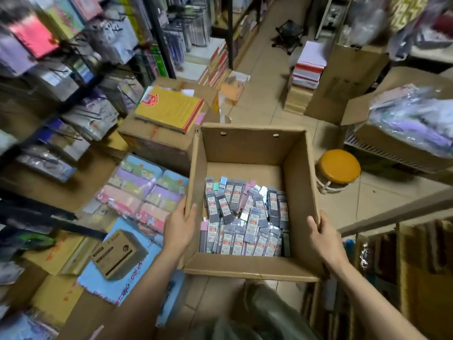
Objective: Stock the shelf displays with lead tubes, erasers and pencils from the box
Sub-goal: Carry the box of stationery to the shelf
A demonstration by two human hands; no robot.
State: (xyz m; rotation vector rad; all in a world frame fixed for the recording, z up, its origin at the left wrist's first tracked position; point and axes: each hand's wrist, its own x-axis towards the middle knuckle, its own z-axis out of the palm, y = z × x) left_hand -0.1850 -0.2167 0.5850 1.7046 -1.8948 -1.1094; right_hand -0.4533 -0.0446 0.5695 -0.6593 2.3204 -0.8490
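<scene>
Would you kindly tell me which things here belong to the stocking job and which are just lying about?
Job: cardboard box; lead tubes; left hand; right hand.
Lying about: yellow stool; yellow notebook; small brown carton.

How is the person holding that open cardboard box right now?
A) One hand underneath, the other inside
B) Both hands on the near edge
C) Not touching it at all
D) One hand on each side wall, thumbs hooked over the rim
D: the left hand grips the left wall of the box and the right hand grips the right wall, each thumb curled over the rim.
</scene>
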